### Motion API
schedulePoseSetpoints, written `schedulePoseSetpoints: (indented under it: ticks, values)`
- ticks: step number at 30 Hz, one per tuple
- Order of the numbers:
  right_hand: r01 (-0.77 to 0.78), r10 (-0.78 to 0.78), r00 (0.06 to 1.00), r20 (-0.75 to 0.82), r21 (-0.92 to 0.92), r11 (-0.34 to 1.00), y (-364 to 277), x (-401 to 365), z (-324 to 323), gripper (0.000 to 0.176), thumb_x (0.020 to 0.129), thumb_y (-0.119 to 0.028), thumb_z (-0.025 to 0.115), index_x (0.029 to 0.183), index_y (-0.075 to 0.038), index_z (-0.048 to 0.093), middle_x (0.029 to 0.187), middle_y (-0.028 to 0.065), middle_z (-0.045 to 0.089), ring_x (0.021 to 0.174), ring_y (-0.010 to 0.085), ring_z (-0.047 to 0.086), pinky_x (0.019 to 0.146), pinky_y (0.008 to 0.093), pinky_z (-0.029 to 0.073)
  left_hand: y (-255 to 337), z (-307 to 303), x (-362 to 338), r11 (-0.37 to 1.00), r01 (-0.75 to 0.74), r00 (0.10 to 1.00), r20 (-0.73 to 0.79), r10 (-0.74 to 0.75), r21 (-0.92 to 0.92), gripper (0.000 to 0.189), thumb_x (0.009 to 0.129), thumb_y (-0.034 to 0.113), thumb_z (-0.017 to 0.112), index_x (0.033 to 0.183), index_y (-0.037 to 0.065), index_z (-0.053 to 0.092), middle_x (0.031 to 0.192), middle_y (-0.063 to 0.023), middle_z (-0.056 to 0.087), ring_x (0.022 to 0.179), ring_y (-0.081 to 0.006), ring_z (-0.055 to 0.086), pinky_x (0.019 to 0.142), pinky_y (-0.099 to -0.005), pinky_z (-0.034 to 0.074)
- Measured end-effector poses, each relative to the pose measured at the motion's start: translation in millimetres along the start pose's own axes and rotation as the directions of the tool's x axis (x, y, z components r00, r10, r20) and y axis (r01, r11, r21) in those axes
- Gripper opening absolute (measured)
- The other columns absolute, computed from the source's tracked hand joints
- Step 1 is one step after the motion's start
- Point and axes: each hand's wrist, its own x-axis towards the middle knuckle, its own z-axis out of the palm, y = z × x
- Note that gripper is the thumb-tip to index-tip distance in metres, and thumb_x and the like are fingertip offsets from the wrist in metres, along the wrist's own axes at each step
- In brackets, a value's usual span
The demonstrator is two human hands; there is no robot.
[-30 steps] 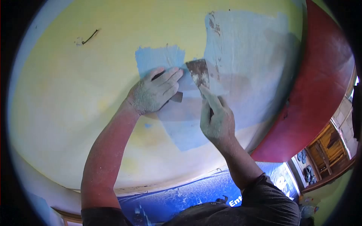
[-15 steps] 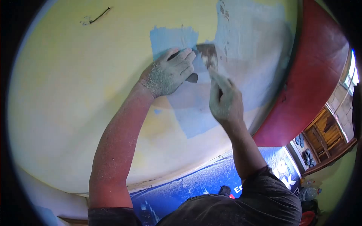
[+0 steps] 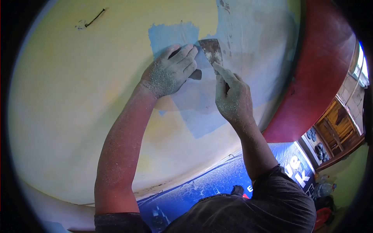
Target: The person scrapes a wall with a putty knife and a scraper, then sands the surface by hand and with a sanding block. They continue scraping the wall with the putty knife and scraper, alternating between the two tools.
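Note:
My left hand (image 3: 168, 73), coated in pale dust, presses a dark piece of sandpaper (image 3: 196, 74) to the wall (image 3: 97, 97). Most of the sheet is hidden under the palm, with a corner showing below and a dark bit between the fingers. To its right, my right hand (image 3: 234, 97) grips a putty knife (image 3: 211, 50), index finger stretched along the blade. The wide blade, flecked with white, points up over the grey-blue patch (image 3: 194, 120) on the yellow wall. The knife's handle is hidden in my fist.
A black nail or hook (image 3: 95, 17) sticks out at upper left. A red curved panel (image 3: 311, 73) borders the wall on the right. Below, a dusty blue printed banner (image 3: 217, 176) is spread. Plastic bottles (image 3: 324, 189) and a wooden door (image 3: 334, 130) stand at far right.
The view has shifted slightly, so the wall sits a little higher and further left. My right hand has eased down relative to the wall, and the blade shows more fully.

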Motion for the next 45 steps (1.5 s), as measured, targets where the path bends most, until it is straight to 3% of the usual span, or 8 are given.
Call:
schedulePoseSetpoints:
  ticks: [6,9,13,23,29,38,41,45]
  values:
    - [0.058,-0.056,0.997,-0.046,0.023,0.998,6.0,2.2,3.5,0.036,0.112,-0.011,0.065,0.145,-0.006,0.079,0.106,0.0285,0.080,0.099,0.0486,0.079,0.089,0.0564,0.062,0.3,0.8,0.7,0.999,-0.001,1.000,-0.018,0.002,0.042,0.038,0.094,0.023,0.079,0.127,0.008,0.068,0.166,-0.0145,0.064,0.160,-0.0288,0.055,0.132,-0.0511,0.042]
    - [0.001,0.001,0.998,-0.064,0.019,1.000,-2.9,28.0,1.1,0.036,0.111,-0.008,0.064,0.143,-0.005,0.079,0.109,0.0292,0.081,0.102,0.0491,0.079,0.091,0.0566,0.062,0.6,2.0,-0.1,1.000,0.013,1.000,-0.005,-0.013,-0.008,0.038,0.094,0.024,0.080,0.126,0.009,0.068,0.166,-0.0140,0.064,0.160,-0.0280,0.054,0.132,-0.0506,0.043]
    - [0.103,-0.105,0.994,-0.040,-0.032,0.994,-1.9,6.8,-7.4,0.035,0.110,-0.007,0.064,0.141,-0.004,0.080,0.109,0.0285,0.081,0.102,0.0487,0.079,0.091,0.0572,0.062,-1.2,2.9,0.1,1.000,0.001,1.000,-0.028,-0.001,0.006,0.038,0.094,0.024,0.080,0.127,0.009,0.068,0.166,-0.0136,0.063,0.160,-0.0280,0.054,0.132,-0.0510,0.042]
    - [0.102,-0.103,0.994,-0.028,-0.017,0.995,-4.3,9.2,-7.2,0.034,0.110,-0.008,0.064,0.141,-0.004,0.079,0.110,0.0277,0.081,0.101,0.0494,0.079,0.093,0.0568,0.062,0.9,1.7,0.6,0.999,0.001,1.000,-0.028,0.001,0.050,0.037,0.094,0.026,0.082,0.125,0.010,0.068,0.163,-0.0128,0.066,0.159,-0.0277,0.056,0.131,-0.0509,0.043]
    - [-0.002,0.002,1.000,0.010,-0.009,1.000,-7.0,7.3,-6.4,0.034,0.112,-0.009,0.063,0.141,-0.004,0.079,0.112,0.0303,0.081,0.102,0.0503,0.079,0.092,0.0574,0.062,1.4,1.5,-2.8,1.000,0.004,1.000,-0.001,-0.004,0.025,0.040,0.093,0.027,0.083,0.126,0.009,0.067,0.165,-0.0129,0.064,0.160,-0.0271,0.055,0.132,-0.0505,0.042]
    - [0.016,-0.016,0.999,-0.043,-0.001,1.000,-8.9,28.6,-6.2,0.036,0.108,-0.006,0.063,0.140,-0.005,0.080,0.113,0.0299,0.081,0.106,0.0486,0.080,0.094,0.0561,0.062,0.8,4.2,-1.1,1.000,0.008,1.000,-0.008,-0.008,-0.005,0.045,0.092,0.030,0.085,0.128,0.009,0.068,0.165,-0.0123,0.064,0.160,-0.0271,0.055,0.132,-0.0506,0.041]
    - [0.111,-0.111,0.994,-0.024,-0.020,0.994,-4.5,12.5,-8.3,0.035,0.108,-0.006,0.063,0.140,-0.005,0.080,0.112,0.0292,0.081,0.107,0.0490,0.080,0.094,0.0563,0.062,0.1,4.2,-2.6,1.000,0.006,1.000,-0.016,-0.005,0.016,0.044,0.092,0.029,0.085,0.127,0.009,0.068,0.163,-0.0128,0.065,0.160,-0.0276,0.055,0.132,-0.0508,0.041]
    - [0.044,-0.044,0.999,-0.021,0.000,0.999,-5.6,15.0,-5.7,0.034,0.110,-0.008,0.063,0.139,-0.004,0.080,0.109,0.0306,0.080,0.103,0.0499,0.079,0.092,0.0580,0.062,-1.3,4.3,-1.4,1.000,-0.008,1.000,-0.026,0.009,0.017,0.041,0.093,0.028,0.084,0.125,0.009,0.068,0.162,-0.0128,0.066,0.159,-0.0276,0.056,0.132,-0.0510,0.042]
